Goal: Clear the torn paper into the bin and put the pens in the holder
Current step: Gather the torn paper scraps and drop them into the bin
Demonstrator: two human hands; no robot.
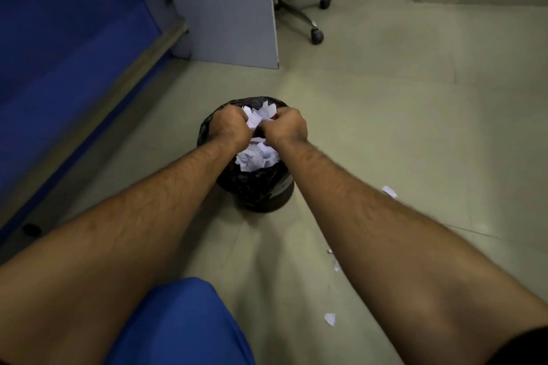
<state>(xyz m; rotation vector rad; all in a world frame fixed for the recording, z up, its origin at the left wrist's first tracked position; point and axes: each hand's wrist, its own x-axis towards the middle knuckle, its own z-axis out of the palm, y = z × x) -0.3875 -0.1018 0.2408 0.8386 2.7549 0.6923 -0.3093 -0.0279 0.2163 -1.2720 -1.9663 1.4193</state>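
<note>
A small round bin (255, 187) lined with a black bag stands on the floor in the middle of the view. Both my hands hover over its mouth. My left hand (229, 126) and my right hand (286, 126) are each closed on a shared bunch of torn white paper (258, 115), held between them above the bin. More torn paper (256, 158) lies heaped inside the bin below my wrists. Loose scraps lie on the floor: one scrap (390, 191) right of the bin, another scrap (330, 318) nearer me. No pens or holder are in view.
A blue panel (59, 68) runs along the left. A grey desk side panel (231, 9) stands beyond the bin, with an office chair's wheeled base (315, 34) behind it. My blue trouser knee (181, 326) fills the bottom centre. The floor is pale tile.
</note>
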